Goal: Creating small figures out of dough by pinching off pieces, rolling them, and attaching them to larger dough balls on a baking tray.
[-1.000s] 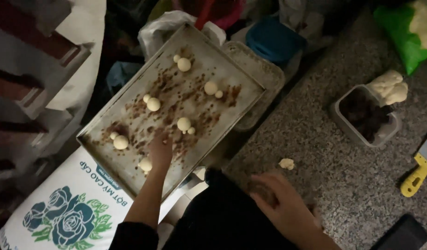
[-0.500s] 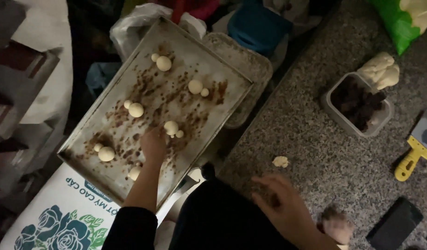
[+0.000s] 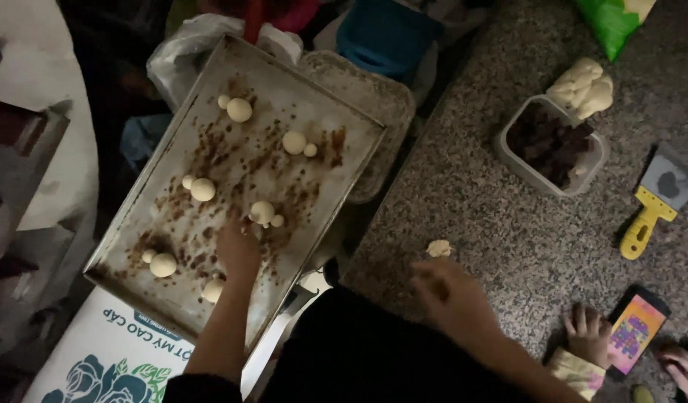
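The left hand presses flat, fingers unclenched, on the baking tray overhanging the worktop; it could tip, rolling dough balls off.

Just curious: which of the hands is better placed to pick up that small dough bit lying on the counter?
Probably the right hand: it hovers just below the dough bit, while the left hand is on the baking tray.

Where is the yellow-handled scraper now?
In the head view, the yellow-handled scraper lies at the right on the speckled counter, beside the plastic tub of dark filling.
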